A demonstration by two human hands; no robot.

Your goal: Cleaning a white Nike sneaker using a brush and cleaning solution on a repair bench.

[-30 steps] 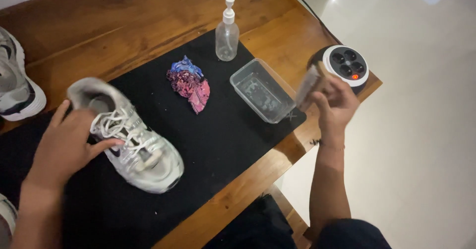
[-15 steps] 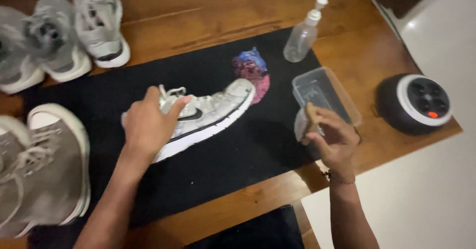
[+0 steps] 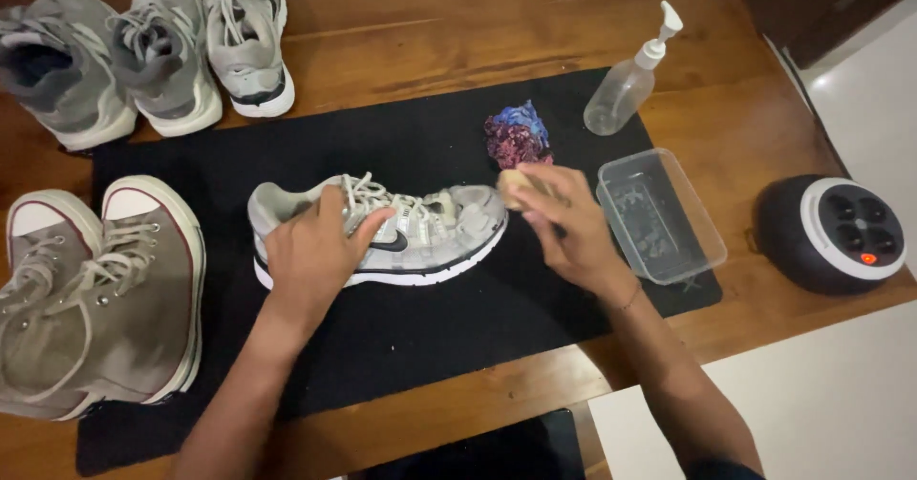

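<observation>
From the head view, a grey and white sneaker [image 3: 401, 232] lies on its side near the middle of a black mat [image 3: 401, 346] that covers much of the wooden tabletop [image 3: 430, 31]. Its toe points toward the right edge of the table, and its white sole faces the near edge.

The left hand [image 3: 315, 256] presses down flat on the heel half of the sneaker, fingers spread over the laces and the collar, pinning it to the mat. The right hand [image 3: 568, 227] is closed around a small pale brush [image 3: 518, 186], of which only the end shows past the fingers; that end touches the toe of the sneaker.

Just beyond the toe, toward the far edge of the mat, sits a crumpled red and blue cloth [image 3: 516, 134]. A clear spray bottle [image 3: 630, 79] with a white pump stands at the mat's far right corner. A clear plastic tub [image 3: 661, 214] rests on the right edge of the mat, just beside the right hand. A round black and white device [image 3: 841, 234] sits on bare wood at the right edge of the tabletop.

Three grey sneakers [image 3: 153, 50] line the far left corner of the tabletop. A pair of grey high-top shoes [image 3: 95, 289] lies along the left edge, partly on the mat.
</observation>
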